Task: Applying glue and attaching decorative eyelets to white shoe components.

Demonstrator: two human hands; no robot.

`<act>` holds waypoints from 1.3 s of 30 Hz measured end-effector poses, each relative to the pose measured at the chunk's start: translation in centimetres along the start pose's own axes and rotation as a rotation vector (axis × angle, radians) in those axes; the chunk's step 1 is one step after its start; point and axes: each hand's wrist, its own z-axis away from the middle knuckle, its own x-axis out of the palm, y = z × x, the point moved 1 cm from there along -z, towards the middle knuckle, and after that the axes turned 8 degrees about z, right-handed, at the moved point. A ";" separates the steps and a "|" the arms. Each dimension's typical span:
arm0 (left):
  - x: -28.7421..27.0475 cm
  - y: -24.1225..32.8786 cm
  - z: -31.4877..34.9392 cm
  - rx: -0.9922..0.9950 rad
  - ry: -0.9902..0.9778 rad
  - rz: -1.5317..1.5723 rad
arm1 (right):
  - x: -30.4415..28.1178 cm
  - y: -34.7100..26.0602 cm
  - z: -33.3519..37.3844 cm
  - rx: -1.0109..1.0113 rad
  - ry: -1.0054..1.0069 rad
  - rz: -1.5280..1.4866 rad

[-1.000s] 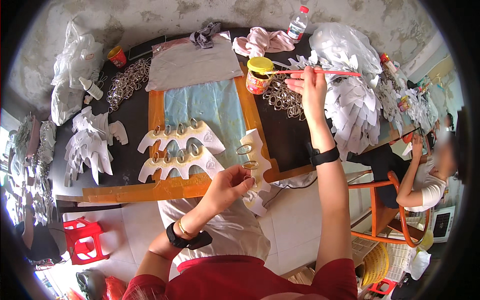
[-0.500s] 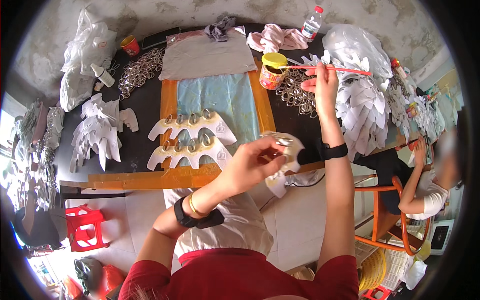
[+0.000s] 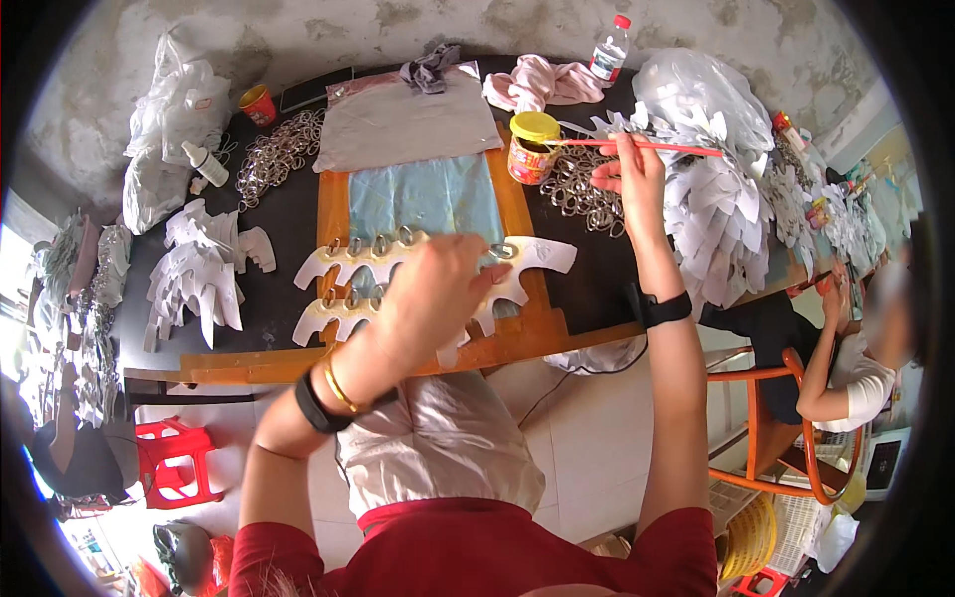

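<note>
My left hand [image 3: 438, 284] reaches over the near edge of the mat, fingers curled down on a white scalloped piece [image 3: 545, 256] that carries metal rings; its left part is hidden behind the hand. To the left lie two more such pieces in rows, a farther one [image 3: 320, 264] and a nearer one [image 3: 314, 320], both partly covered by my hand and wrist. My right hand [image 3: 634, 181] grips a thin red stick [image 3: 676, 149] held nearly level. The stick's left end is at the mouth of a red jar with a yellow lid [image 3: 534, 127].
Heaps of metal rings [image 3: 274, 159] lie left of the mat and beside the jar. Piles of white pieces [image 3: 194, 264] flank the work, a larger pile [image 3: 711, 214] on the right. A cloth [image 3: 542, 82] and bottle [image 3: 609, 50] stand behind. A seated person [image 3: 846, 368] is at the right.
My left hand has moved left and away from me, bringing the ringed scalloped piece from over the table's front edge onto the mat. The red stick has shifted slightly left.
</note>
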 end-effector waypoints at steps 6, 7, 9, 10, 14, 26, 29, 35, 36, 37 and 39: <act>2.5 -4.7 -8.9 -0.146 -0.002 0.355 | 0.3 0.1 0.2 0.052 0.001 -0.009; 3.6 -5.3 -10.3 -0.168 0.029 0.267 | 0.5 0.1 0.3 0.041 -0.010 0.001; 5.9 -5.9 -11.4 -0.201 0.050 0.187 | 0.9 -0.4 0.7 0.049 -0.015 -0.004; 7.3 -6.1 -12.3 -0.188 0.104 0.191 | 0.9 -0.5 0.7 0.056 -0.015 -0.008; 9.3 -5.4 -13.8 -0.282 0.210 0.396 | 0.7 -0.7 0.4 0.061 -0.026 -0.024; 9.3 -4.6 -13.4 -0.230 0.287 0.498 | -2.0 -0.6 0.7 0.171 0.038 -0.044; 9.1 -5.1 -13.7 -0.185 0.278 0.528 | -3.3 0.1 0.5 0.189 0.063 -0.101; 9.2 -5.4 -14.0 -0.290 0.223 0.515 | -4.9 2.0 1.0 0.323 0.036 -0.483; 9.2 -5.6 -14.2 -0.321 0.230 0.467 | -4.7 1.9 1.0 0.318 0.033 -0.484; 9.2 -5.6 -14.2 -0.352 0.232 0.422 | -4.6 1.8 1.2 0.362 0.050 -0.570; 9.0 -5.6 -14.5 -0.343 0.244 0.343 | -4.5 1.4 1.4 0.389 0.040 -0.688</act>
